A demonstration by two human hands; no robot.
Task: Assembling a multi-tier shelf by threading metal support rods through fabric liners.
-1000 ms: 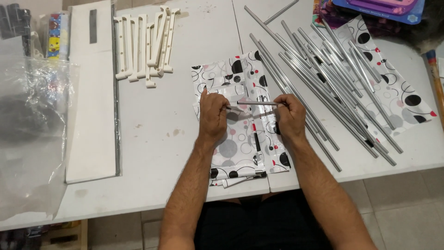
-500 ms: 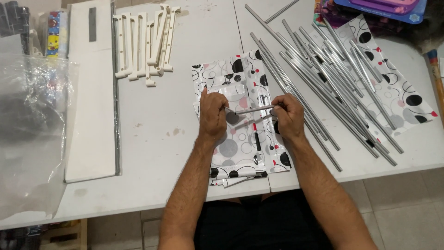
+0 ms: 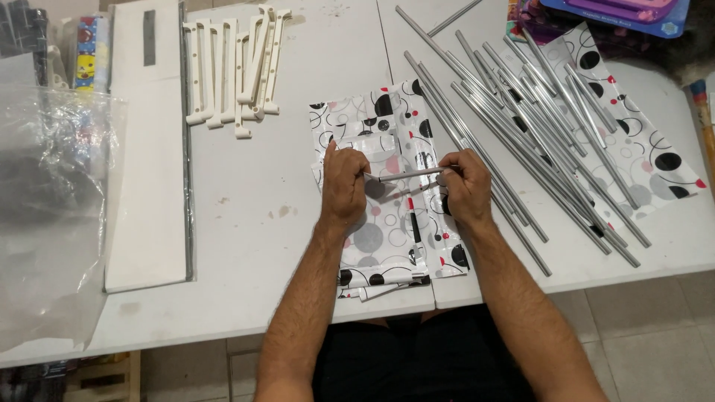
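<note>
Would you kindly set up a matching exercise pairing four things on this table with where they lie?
1. short metal rod
2. white plastic brackets
3. pile of long metal tubes
4. clear plastic bag

A. far left edge
B. between both hands
C. right of the hands
D. far side, left of centre

Pairs: 1-B, 2-D, 3-C, 4-A
</note>
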